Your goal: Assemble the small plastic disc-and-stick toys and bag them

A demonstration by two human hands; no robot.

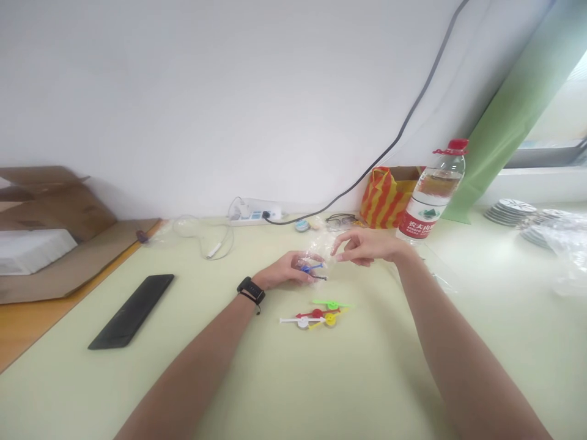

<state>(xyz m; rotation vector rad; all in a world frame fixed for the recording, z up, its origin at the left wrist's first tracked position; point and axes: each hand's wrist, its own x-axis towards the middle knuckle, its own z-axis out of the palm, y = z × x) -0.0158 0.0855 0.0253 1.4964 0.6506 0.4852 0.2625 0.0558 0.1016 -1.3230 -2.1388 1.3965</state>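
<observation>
My left hand (293,269), with a black watch on the wrist, is closed round a blue spinner arrow (312,267) and a dark one (320,278) just below it. A crinkled clear plastic bag (320,247) stands up at its fingers. My right hand (364,245) comes in from the right, thumb and forefinger curled at the bag's edge and seemingly pinching it. On the table in front of both hands lie several spinner arrows close together: a green one (332,305), a red one (317,314), a white one (303,322) and a yellow one (330,319).
A black flat slab (132,311) lies at left, near an open cardboard box (92,244). Along the wall are a power strip (259,214) with cables and a striped bag (385,198). A water bottle (431,195) stands right, before stacked discs (511,211) and plastic wrapping (568,244).
</observation>
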